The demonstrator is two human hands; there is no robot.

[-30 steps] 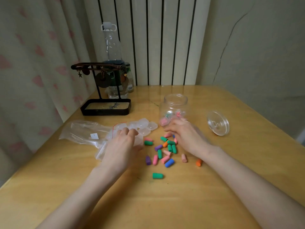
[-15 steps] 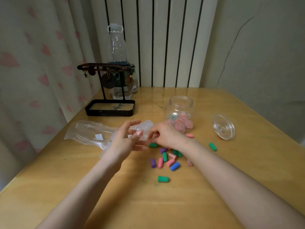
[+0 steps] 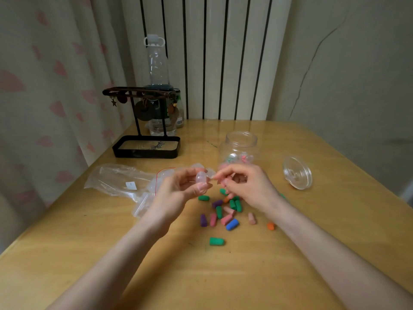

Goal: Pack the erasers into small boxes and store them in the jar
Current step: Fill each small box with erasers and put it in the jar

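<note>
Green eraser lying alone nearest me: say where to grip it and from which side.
Pinch the green eraser across its short middle, coming straight down from above. It lies flat on the table, long axis left-right, apart from the other erasers, so both long sides look free.

The right hand (image 3: 250, 189) covers some erasers (image 3: 218, 211). Whether its fingers (image 3: 223, 174) pinch the small box (image 3: 200, 177) is too small to tell. Inside the jar (image 3: 240, 139), things are blurred.

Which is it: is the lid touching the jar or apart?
Apart. Head view: bare table shows between the jar and the lid lying to its right.
</note>
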